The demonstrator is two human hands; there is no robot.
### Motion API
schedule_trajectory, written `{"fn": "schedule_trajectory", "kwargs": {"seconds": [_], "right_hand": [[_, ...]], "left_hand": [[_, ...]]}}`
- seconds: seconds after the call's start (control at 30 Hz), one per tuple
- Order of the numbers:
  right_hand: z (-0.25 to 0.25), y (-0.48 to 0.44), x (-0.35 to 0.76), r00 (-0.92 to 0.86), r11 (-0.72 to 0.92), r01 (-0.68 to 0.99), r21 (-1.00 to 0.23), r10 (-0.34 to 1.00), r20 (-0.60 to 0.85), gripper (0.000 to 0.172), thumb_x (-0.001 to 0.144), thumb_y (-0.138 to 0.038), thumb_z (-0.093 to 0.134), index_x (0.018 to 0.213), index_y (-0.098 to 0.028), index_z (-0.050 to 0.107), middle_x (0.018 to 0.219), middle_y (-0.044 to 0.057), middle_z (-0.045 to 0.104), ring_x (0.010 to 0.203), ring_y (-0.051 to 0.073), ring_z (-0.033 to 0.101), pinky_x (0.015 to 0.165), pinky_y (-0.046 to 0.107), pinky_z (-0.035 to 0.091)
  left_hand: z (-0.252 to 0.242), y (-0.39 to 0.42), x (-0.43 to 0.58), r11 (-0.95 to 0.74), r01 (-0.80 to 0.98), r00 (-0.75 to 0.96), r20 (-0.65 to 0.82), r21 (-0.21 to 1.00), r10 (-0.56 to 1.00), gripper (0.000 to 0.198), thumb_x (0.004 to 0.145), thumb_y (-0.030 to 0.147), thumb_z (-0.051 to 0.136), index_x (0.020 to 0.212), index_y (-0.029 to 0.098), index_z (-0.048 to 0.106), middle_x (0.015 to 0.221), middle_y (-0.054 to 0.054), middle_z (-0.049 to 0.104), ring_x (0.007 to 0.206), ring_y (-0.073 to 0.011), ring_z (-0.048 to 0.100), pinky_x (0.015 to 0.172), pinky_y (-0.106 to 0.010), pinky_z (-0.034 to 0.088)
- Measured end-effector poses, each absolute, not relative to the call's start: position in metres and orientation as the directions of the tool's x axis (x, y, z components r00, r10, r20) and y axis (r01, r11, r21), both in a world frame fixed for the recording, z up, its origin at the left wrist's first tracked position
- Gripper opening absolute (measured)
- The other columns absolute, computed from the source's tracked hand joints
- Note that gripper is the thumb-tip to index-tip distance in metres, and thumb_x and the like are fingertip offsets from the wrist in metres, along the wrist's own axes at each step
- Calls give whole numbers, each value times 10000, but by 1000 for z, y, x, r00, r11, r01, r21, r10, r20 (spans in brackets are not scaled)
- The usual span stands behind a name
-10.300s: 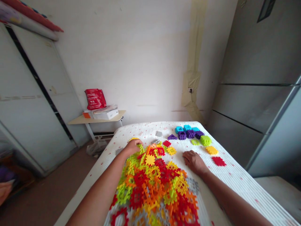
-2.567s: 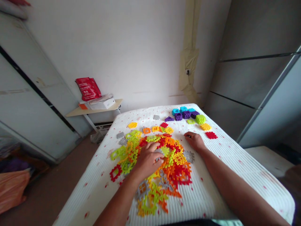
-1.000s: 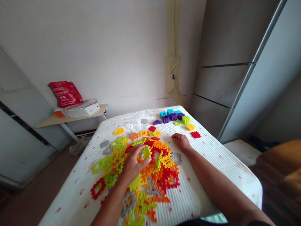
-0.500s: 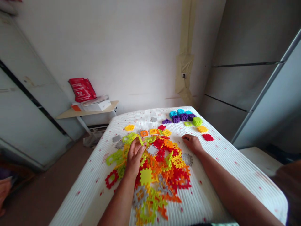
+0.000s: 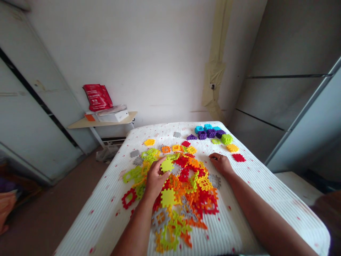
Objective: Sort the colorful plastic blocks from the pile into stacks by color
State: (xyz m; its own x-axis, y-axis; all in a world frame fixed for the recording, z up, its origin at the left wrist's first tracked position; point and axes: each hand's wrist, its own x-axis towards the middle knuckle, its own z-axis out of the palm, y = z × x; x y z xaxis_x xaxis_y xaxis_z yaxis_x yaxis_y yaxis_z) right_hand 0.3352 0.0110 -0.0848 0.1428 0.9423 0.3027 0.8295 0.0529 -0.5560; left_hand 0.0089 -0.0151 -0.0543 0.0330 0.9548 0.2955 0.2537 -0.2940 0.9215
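A large heap of interlocking waffle-grid plastic pieces [image 5: 186,188] in red, orange, yellow, lime and grey covers the middle of a white quilted mattress [image 5: 255,188]. My left hand [image 5: 156,176] is over the heap's left side, pinching a lime-green square piece [image 5: 167,165] at the fingertips. A similar lime-green piece [image 5: 167,197] lies on the heap below that hand. My right hand [image 5: 221,164] rests on the mattress with nothing in it, close to a grey piece [image 5: 214,181].
Small stacks of cyan and purple blocks [image 5: 208,131] stand at the mattress's far end, with lime, yellow and red pieces nearby. A side table [image 5: 102,122] with a red bag and white box stands beyond the left corner. Wardrobe doors flank the mattress.
My left hand has moved up and right over the heap and now pinches a lime-green piece. The right hand stays almost still. The view has shifted slightly.
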Motion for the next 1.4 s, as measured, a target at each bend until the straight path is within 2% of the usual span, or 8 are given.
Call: {"fn": "schedule_trajectory", "kwargs": {"seconds": [0.37,0.47,0.57,0.77,0.87,1.03,1.2,1.4], "right_hand": [[-79,7,334,130,87,813,-576,936,326,239,726,-234,462,827,-209,677,846,30,704,797,192,646,725,281,480],[-71,3,324,86,173,810,-560,910,406,237,748,-242,461,851,-200,670,857,48,693,748,184,638,709,294,489],[-54,-6,295,-51,354,763,-542,867,495,237,807,-286,483,947,-190,648,898,61,674,698,161,620,673,294,500],[-13,-28,208,-490,710,644,-287,669,559,387,812,-340,582,1170,-193,562,1201,106,576,1085,218,530,904,362,453],[-3,-32,177,-577,681,719,-139,696,428,466,779,-379,623,1190,-176,536,1235,118,544,1067,239,516,886,368,455],[1,-27,162,-566,609,793,-11,743,356,350,857,-340,514,1160,-164,517,1200,120,545,986,233,520,793,360,487],[2,-24,168,-566,619,784,-52,746,350,391,837,-329,547,1176,-145,480,1175,128,541,1032,235,500,850,359,471],[0,-20,183,-491,564,805,-186,808,324,438,736,-314,651,1131,-180,518,1155,89,543,1016,214,538,811,309,486]], "left_hand": [[-47,-20,9,-285,152,-15,290,946,957,336,722,248,554,1030,158,656,1035,-81,652,991,-199,580,901,-325,431],[-47,-20,12,-276,114,-44,282,955,958,438,705,249,579,1134,158,589,970,-66,653,869,-167,601,766,-268,463],[-44,-23,15,-213,23,-72,214,977,974,607,681,239,612,1266,174,460,862,-25,630,620,-103,550,556,-203,420],[-42,-26,16,-191,-49,-114,185,980,976,722,696,246,637,1353,223,336,757,27,573,568,-76,501,550,-182,407],[-44,-25,15,-208,-42,-147,200,977,969,729,712,278,645,1366,240,324,783,10,613,666,-100,562,652,-207,452],[-41,-26,15,-162,-83,-143,149,983,978,796,686,337,681,1382,284,298,800,-1,657,723,-124,606,679,-220,484],[-39,-26,20,-165,-32,-146,159,986,976,819,657,370,702,1377,288,322,820,-5,662,678,-120,597,671,-235,498],[-43,-28,25,-189,48,-65,192,981,979,799,693,416,678,1385,281,300,960,-54,662,852,-181,637,821,-335,503]]}}
